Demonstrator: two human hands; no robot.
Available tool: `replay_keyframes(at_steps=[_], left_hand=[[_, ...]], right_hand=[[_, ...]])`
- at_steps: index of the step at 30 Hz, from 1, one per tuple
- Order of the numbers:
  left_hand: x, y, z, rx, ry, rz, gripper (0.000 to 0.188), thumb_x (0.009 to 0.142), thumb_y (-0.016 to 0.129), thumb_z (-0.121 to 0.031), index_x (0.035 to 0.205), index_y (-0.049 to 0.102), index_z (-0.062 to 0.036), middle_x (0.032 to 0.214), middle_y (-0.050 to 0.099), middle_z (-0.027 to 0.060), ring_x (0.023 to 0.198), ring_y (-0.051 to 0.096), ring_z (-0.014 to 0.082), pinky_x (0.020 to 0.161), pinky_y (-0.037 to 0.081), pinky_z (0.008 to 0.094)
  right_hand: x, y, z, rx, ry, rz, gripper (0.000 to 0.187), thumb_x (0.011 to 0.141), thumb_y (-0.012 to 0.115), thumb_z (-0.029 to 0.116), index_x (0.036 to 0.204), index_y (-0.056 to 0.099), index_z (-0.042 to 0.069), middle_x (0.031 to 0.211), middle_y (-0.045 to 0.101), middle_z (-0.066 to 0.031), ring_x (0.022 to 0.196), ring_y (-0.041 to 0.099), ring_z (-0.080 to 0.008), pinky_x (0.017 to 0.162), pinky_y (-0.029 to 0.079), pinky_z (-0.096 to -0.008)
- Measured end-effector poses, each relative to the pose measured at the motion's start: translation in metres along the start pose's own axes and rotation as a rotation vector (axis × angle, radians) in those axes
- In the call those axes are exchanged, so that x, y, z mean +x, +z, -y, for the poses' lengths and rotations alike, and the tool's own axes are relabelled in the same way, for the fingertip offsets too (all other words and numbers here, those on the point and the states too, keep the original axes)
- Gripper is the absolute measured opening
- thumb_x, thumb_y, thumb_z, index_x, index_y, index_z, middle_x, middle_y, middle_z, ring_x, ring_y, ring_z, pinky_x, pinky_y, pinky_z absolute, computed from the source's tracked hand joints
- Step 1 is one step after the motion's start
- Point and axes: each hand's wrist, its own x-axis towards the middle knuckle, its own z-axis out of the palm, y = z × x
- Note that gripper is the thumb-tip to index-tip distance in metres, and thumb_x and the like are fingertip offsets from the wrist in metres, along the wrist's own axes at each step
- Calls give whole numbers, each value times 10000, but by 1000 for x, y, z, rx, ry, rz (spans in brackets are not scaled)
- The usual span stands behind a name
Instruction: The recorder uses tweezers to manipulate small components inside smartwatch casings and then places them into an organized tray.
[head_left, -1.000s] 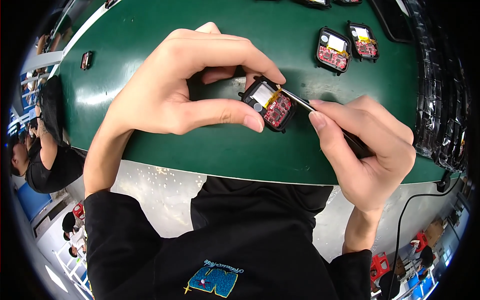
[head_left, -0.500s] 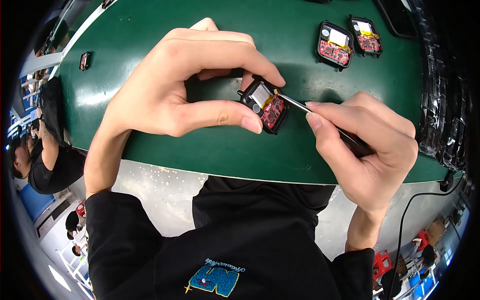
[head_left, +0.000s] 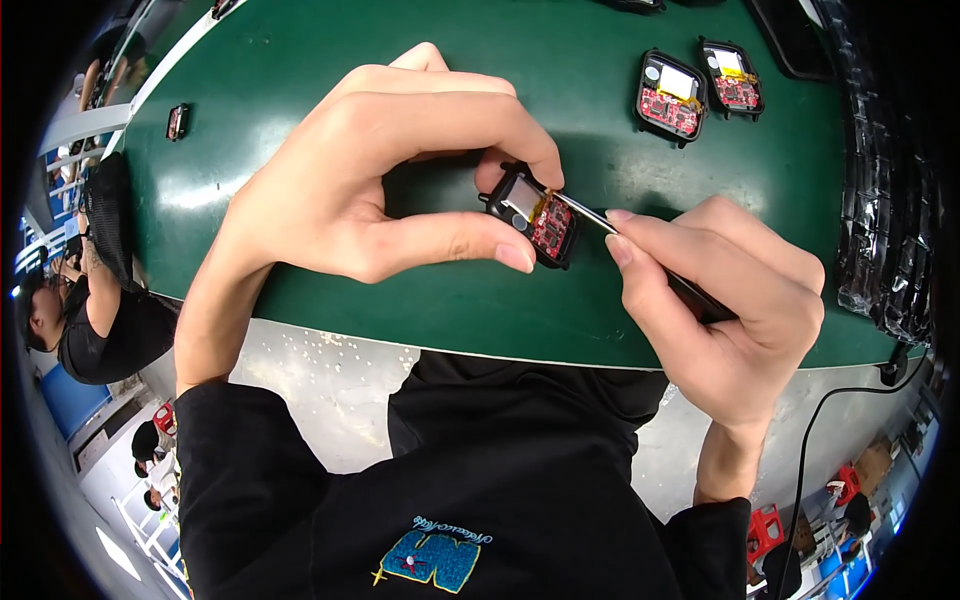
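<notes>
Between thumb and fingers, my left hand [head_left: 370, 170] grips an open smartwatch case [head_left: 535, 216] by its edges, tilted above the table. Inside the black case show a red circuit board, a pale rectangular part and a strip of yellow tape. My right hand [head_left: 730, 290] pinches a pair of dark metal tweezers [head_left: 590, 215] like a pen. Their tip meets the case's upper right edge, near the yellow tape; whether it grips anything there is too small to tell.
Two more open watch cases [head_left: 670, 97] [head_left: 733, 78] lie on the green table [head_left: 420, 315] at the far right. Black plastic-wrapped items [head_left: 872, 200] line the right edge. A small dark part [head_left: 177, 121] lies far left. Another person [head_left: 115, 320] sits at the left.
The watch case has turned slightly in my left hand and shifted a little to the right. My right hand and the tweezers have moved slightly left, their tip staying at the case's edge.
</notes>
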Motion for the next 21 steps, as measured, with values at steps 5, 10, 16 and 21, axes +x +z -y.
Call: replay_keyframes(at_steps=[5, 10, 16, 21], left_hand=[[-12, -15, -8, -50, -15, -51, 468, 767, 976, -293, 1131, 793, -61, 948, 772, 21, 770, 668, 177, 796, 386, 341], [-2, -1, -5, -53, 79, -49, 465, 882, 895, -327, 1257, 713, -121, 913, 655, -20, 844, 667, 182, 816, 424, 366], [-14, 19, -9, -74, 76, -75, 473, 856, 902, -375, 1173, 688, -97, 974, 689, 18, 822, 627, 238, 817, 385, 387], [-13, 10, -8, -40, 84, -73, 470, 896, 895, -342, 1239, 697, -90, 959, 669, 19, 825, 641, 217, 820, 424, 368]], right_hand=[[11, -4, 16, 28, 6, -29, 201, 807, 856, -86, 1001, 847, -34, 694, 651, -26, 545, 490, -60, 501, 323, -242], [-6, -14, 9, 34, 49, -164, 186, 831, 864, -68, 1014, 845, -40, 670, 641, -27, 528, 486, -60, 499, 319, -247], [-7, -21, 30, 65, 87, -104, 111, 943, 846, -12, 1037, 812, -62, 748, 646, -57, 617, 524, -99, 565, 403, -271], [-3, -21, 29, 92, 71, -106, 97, 951, 834, -13, 1025, 800, -65, 746, 636, -60, 617, 519, -100, 563, 401, -270]])
